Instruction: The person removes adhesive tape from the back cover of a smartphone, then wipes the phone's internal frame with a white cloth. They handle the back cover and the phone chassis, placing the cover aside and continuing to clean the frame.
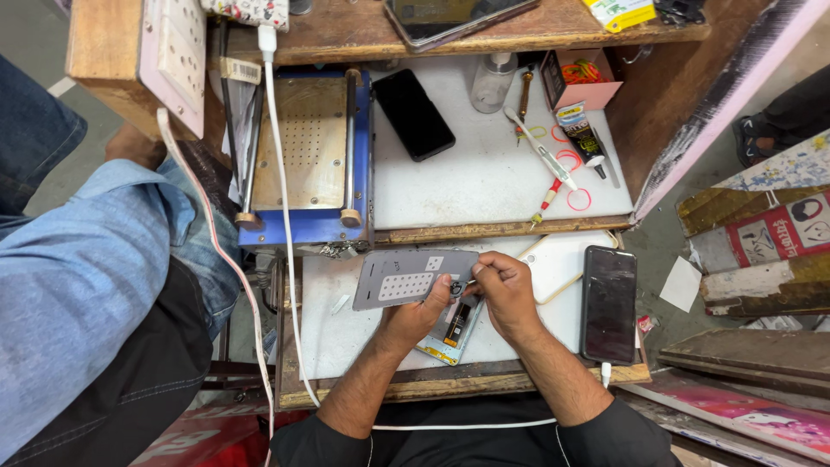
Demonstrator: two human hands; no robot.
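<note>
Both hands meet mid-board: your left hand [421, 313] pinches the flat grey perforated phone back panel [406, 278], your right hand [506, 290] closes on a small part at its right end. Under them lies an opened phone body [450, 333]. A slip could drop that part into it. Right edge: black smartphone [609, 303], cabled. Beyond: blue-framed metal plate machine [307, 156].

a flat grey metal plate [406, 278] with rows of small holes and a pale patch is held level just above the white work board, its right end pinched at the middle of the bench. beneath that end lies an opened phone body [451, 327], tilted, its dark inner parts and an orange strip showing.
</note>
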